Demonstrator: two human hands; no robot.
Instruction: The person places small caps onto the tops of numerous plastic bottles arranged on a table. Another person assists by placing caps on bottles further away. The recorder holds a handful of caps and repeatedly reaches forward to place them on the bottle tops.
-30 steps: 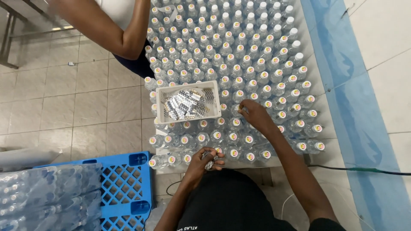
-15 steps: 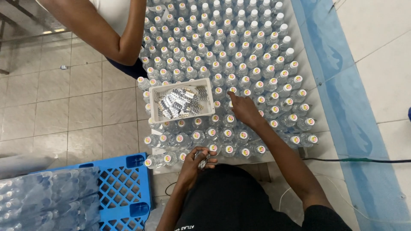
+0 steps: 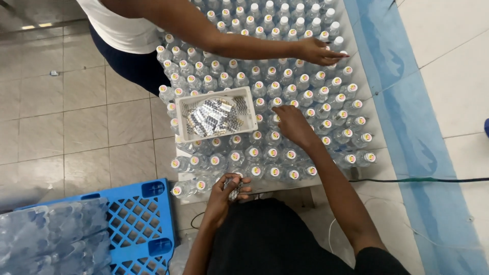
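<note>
The worktop (image 3: 356, 109) in the upper centre of the frame is packed with upright clear bottles (image 3: 305, 94), most showing pink-and-yellow cap stickers. A white basket (image 3: 216, 118) sits on top of the bottles at centre left and holds a heap of small silvery label strips (image 3: 214, 116).

The wearer's right hand (image 3: 291, 125) reaches over the bottles just right of the basket, fingers curled down onto a bottle cap (image 3: 275, 120); whether they pinch it cannot be told. The wearer's left hand (image 3: 226, 189) is at the near edge of the worktop, lower centre, its fingers closed around a small bunch of silvery strips (image 3: 234, 187).

A co-worker's hand (image 3: 316, 51) stretches from the upper left across to the bottles at upper right, fingers resting on the caps there.

At lower left, a blue plastic crate (image 3: 142, 224) stands on the tiled floor beside a shrink-wrapped pack of bottles (image 3: 51, 239). A dark cable (image 3: 423, 180) runs across the floor at right.
</note>
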